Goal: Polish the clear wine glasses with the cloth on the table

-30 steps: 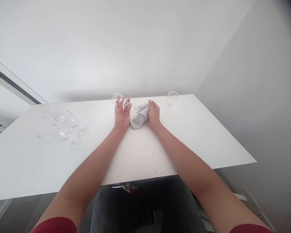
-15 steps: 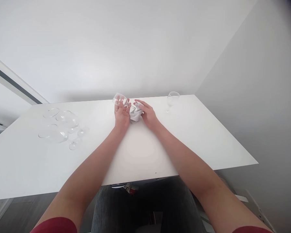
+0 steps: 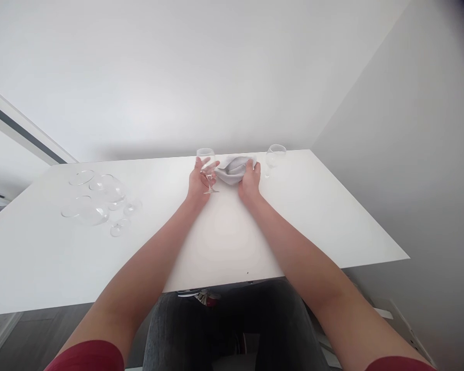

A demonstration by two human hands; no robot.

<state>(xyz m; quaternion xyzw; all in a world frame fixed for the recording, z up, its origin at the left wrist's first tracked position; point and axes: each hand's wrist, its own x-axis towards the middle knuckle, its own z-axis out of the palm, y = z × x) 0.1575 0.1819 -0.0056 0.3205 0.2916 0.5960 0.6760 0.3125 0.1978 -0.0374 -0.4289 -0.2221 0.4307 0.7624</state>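
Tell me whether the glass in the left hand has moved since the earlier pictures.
Yes: the held glass has swung from tilted to about upright, its bowl shifting right, toward the standing glass.

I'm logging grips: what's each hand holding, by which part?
Left hand: stemmed glass, around its lower bowl. Right hand: gray cloth, by its right end.

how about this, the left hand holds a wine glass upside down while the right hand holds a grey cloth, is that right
Not quite: the wine glass in the left hand is upright, as the head view shows, with its bowl above and its foot below. The right hand does hold a grey cloth.
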